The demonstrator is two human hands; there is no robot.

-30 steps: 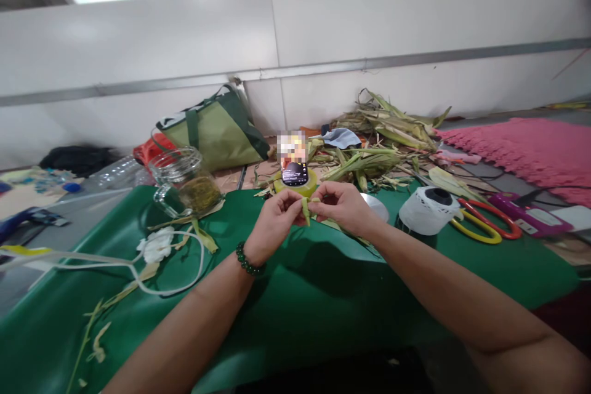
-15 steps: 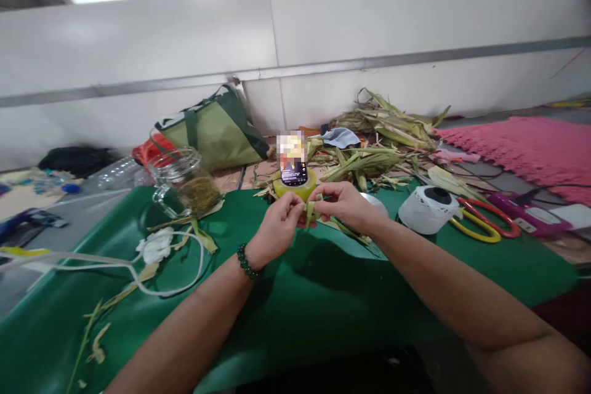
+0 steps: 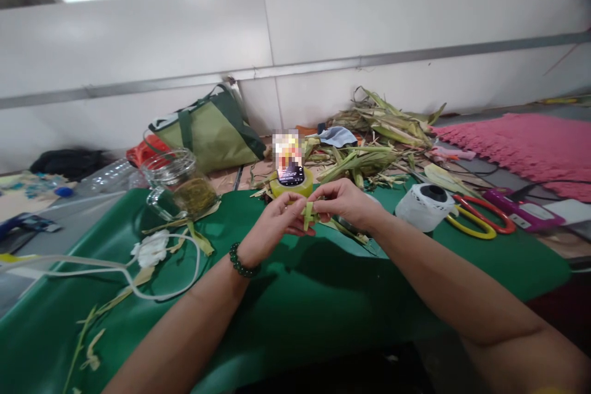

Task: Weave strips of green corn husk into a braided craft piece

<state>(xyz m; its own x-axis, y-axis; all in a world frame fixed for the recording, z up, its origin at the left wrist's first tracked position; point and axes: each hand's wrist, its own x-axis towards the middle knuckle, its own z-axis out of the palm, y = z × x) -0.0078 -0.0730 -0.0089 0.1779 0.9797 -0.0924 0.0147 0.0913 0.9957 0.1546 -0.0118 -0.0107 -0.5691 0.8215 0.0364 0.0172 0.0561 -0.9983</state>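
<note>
A small folded strip of green corn husk (image 3: 308, 214) is held between my two hands, above the green mat (image 3: 323, 320). My left hand (image 3: 279, 215) grips it from the left with thumb and fingers. From the right, my right hand (image 3: 344, 202) pinches the same strip. Just beyond the hands, a phone (image 3: 290, 169) leans upright on a yellow roll of tape (image 3: 305, 188), its screen lit. Parts of the husk are hidden by the fingers.
A glass jug (image 3: 184, 188) and a white cable (image 3: 198, 265) lie to the left. At the right are a white thread spool (image 3: 422, 212), scissors with red and yellow handles (image 3: 475, 231) and a purple device (image 3: 521, 212). Corn husks (image 3: 388, 123) and a green bag (image 3: 217, 135) stand behind.
The left fingers have shifted around the husk strip, with the thumb now laid along it. The right hand keeps its pinch. The whole view has moved slightly.
</note>
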